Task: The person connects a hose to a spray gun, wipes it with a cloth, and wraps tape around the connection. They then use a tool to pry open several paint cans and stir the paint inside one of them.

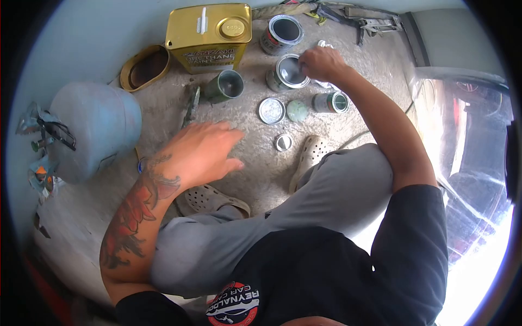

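I squat over a concrete floor. My right hand [322, 63] reaches out to the rim of an open metal can [288, 73]; its fingers are bunched, and whether they hold anything I cannot tell. My left hand [204, 152] hovers over the floor with fingers apart, empty. Between the hands lie a round metal lid [271, 110], a pale green lid [297, 110] and a small cap [283, 142]. A small can [330, 102] lies on its side. A green cup [227, 86] stands near the left.
A gold rectangular tin [209, 35] stands at the back beside a gold lid [145, 67]. Another open can [282, 33] sits behind. A blue gas cylinder [89, 130] lies left. Tools [359, 19] lie at the far wall. Clear plastic sheeting [467, 141] hangs right.
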`<state>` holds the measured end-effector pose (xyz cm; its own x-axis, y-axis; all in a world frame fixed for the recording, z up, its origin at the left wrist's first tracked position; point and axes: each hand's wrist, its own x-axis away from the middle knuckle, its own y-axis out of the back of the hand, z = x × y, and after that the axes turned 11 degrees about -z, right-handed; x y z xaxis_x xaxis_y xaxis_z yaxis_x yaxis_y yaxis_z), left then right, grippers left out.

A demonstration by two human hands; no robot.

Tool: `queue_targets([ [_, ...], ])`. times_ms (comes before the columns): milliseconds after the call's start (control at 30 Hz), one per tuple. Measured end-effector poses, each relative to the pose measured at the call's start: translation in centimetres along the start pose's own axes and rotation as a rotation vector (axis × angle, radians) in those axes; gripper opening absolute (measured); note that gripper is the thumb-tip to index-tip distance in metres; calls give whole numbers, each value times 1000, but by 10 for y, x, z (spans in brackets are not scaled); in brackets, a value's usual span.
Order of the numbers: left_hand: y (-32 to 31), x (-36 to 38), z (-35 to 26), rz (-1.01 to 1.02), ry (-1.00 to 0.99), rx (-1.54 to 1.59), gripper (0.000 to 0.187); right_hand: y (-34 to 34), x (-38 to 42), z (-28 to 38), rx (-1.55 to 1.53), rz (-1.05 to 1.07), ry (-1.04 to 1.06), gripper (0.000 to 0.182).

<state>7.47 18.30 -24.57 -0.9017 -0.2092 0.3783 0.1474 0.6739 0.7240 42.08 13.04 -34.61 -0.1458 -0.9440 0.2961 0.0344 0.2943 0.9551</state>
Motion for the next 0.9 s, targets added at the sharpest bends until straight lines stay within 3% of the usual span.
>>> queue_targets([
  [100, 1, 1, -1, -8, -2, 6, 51, -5, 1, -1, 94, -125, -23, 27],
  [167, 2, -1, 0, -14, 4, 8, 52, -11, 2, -1, -264, -118, 112, 20],
  [233, 2, -3, 1, -33, -10, 38, 53, -4, 6, 9, -228, -64, 72, 17],
  [300, 3, -4, -1, -12, 6, 37, 53, 10, 7, 11, 34, 56, -15, 18],
  [333, 4, -5, -2, 1, 25, 44, 53, 9, 6, 10, 148, 3, 24, 18],
  [467, 1, -7, -1, -27, -7, 21, 50, -6, 7, 10, -166, -120, 51, 19],
  [600, 1, -10, 3, -31, -7, 13, 52, 6, 9, 8, 9, 53, 12, 21],
  [700, 2, -12, 0, -13, 8, 22, 53, -4, 3, 2, 152, -91, 70, 23],
  [767, 2, -14, -1, 4, 30, 26, 53, -13, 2, 1, 43, -149, 47, 23],
  [833, 0, -14, 1, -51, -6, -11, 53, -9, 9, 9, -129, -76, 116, 21],
  [900, 4, -14, -1, -45, 5, -5, 53, 3, 10, 4, -108, -3, 101, 20],
])
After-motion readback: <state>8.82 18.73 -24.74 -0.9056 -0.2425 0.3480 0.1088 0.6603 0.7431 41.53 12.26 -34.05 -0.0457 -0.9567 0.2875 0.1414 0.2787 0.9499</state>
